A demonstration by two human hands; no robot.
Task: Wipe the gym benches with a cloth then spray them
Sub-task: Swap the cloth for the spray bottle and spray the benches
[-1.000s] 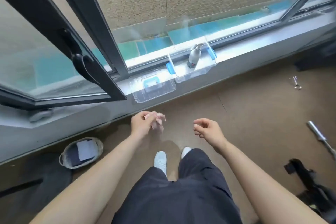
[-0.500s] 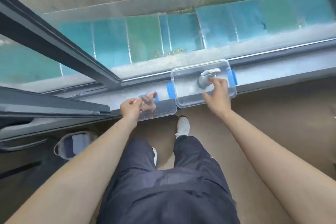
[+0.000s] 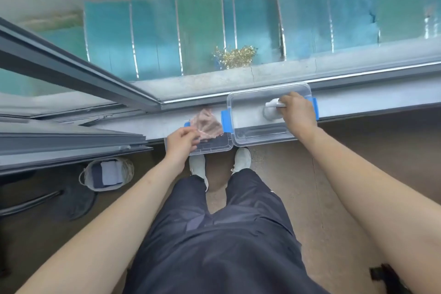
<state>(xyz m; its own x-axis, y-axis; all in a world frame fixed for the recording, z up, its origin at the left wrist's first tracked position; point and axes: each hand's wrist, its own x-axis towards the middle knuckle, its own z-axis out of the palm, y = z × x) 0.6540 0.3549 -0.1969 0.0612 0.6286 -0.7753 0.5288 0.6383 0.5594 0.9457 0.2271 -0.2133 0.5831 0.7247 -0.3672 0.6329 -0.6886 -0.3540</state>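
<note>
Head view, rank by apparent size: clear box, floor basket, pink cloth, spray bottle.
1. Clear plastic box with blue clips
2. Grey woven floor basket
3. Crumpled pink cloth
4. White spray bottle, partly hidden by right hand

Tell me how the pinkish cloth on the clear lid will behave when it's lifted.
Likely floppy: the cloth lies crumpled in folds over the lid. Probably light for its size, being thin; it should hang limp from the left hand at its edge. It seems unlikely to roll or slide.
</note>
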